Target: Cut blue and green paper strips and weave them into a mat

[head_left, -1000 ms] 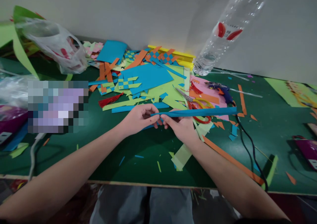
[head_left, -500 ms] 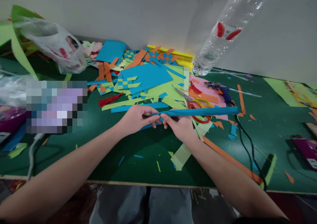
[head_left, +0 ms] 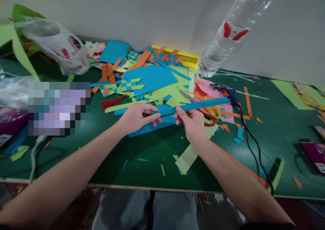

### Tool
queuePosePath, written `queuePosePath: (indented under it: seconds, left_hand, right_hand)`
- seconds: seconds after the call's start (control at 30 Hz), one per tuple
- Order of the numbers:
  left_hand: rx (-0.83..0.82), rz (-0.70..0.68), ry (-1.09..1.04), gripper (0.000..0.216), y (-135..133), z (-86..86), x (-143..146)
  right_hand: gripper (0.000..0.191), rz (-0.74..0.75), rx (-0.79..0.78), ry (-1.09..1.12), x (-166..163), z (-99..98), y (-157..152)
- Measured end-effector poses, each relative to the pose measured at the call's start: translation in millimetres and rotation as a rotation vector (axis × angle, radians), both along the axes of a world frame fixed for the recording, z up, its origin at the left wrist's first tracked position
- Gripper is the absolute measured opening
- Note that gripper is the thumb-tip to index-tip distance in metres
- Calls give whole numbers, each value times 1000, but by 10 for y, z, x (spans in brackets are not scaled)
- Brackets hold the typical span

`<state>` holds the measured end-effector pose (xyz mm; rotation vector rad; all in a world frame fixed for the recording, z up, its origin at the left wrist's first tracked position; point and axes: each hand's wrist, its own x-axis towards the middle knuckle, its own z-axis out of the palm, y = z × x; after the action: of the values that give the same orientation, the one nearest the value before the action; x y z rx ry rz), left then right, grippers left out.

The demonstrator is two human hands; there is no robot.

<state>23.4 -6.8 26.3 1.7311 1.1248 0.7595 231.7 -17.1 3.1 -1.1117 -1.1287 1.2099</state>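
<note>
A long, folded blue paper strip [head_left: 205, 103] stretches across in front of me, its free end pointing right and slightly up. My right hand [head_left: 193, 123] pinches it, thumb on top near its middle. At the strip's left end, my left hand [head_left: 139, 119] is closed with thumb and fingers around it; the exact contact is partly hidden. Beneath both hands another blue paper piece [head_left: 142, 130] lies on the green table. Just beyond my right hand are scissors [head_left: 215, 112] with red and yellow handles, partly covered by the strip.
Coloured paper sheets [head_left: 152, 79] and woven scraps pile up against the wall. A clear plastic bottle [head_left: 223, 37] leans behind. A blue glue gun [head_left: 230, 94] with a black cord lies right. At left are a plastic bag [head_left: 68, 54], a red tassel [head_left: 113, 102] and a pixelated device [head_left: 61, 109].
My hands have moved apart, the right one shifting rightward along the strip. The strip's free end has swung up and away, and the blue piece underneath shows more.
</note>
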Motion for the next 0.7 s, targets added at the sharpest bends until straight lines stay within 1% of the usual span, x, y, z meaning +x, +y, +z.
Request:
queuePosePath:
  seconds: [0.13,0.23,0.33,0.47,0.57,0.63,0.7]
  left_hand:
    - [25,-4,8,19,9,17,0]
    - [35,0,35,21,18,20,-21]
    - [26,-9,76,25,33,20,-62]
    - [54,-8,122,27,67,24,-123]
    - [44,-22,125,27,95,30,-155]
    - [43,-18,124,26,113,25,-175]
    - [59,10,128,25,134,12,-200]
  right_hand:
    - [27,1,-35,89,-24,6,-7]
    - [25,5,-28,102,-23,8,-2]
    - [27,-12,-22,104,3,-5,31]
    - [27,-129,19,138,60,-18,112]
    - [28,-171,24,150,107,-3,173]
    - [29,-211,24,189,156,15,218]
    - [29,-282,47,247,221,32,269]
